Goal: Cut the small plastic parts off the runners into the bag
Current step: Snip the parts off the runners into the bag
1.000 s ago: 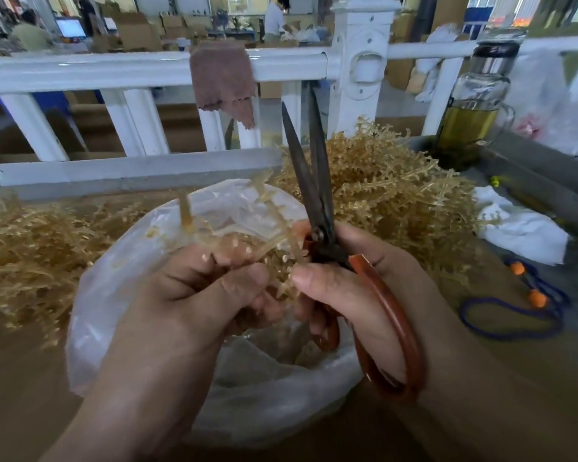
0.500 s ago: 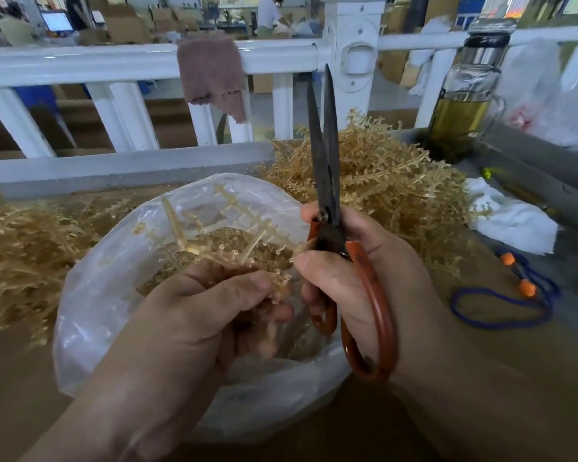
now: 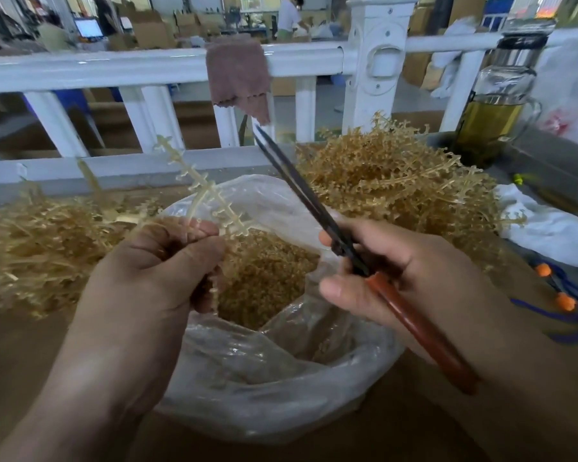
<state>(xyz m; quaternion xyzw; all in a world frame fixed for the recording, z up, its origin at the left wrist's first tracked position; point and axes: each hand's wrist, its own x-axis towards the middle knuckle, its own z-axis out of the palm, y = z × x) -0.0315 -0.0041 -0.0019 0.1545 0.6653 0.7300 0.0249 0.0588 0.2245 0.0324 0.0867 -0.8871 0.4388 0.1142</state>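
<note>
Since the runner point(image 3: 199, 190) sticks up past the far-left rim of the bag point(image 3: 281, 388), parts snipped near its tip could drop outside the bag, onto the counter point(image 3: 20, 355) or into the loose pile point(image 3: 30, 235) left of the bag. Second risk: a hasty cut at the lowest branches, over the bag mouth, could nick the holding hand. The bag wall is floppy and might fold over the opening. Cut parts point(image 3: 264, 278) are heaped inside the bag. Left hand point(image 3: 154, 275) is above the bag's left rim, back to camera, fingers point(image 3: 197, 230) clenched round the runner's stem. Right hand point(image 3: 391, 271) is above the bag's right rim, grasping the scissors point(image 3: 314, 208) by the red handles. The blades look together, tip aimed up over the bag's far rim, apart from the runner.
</note>
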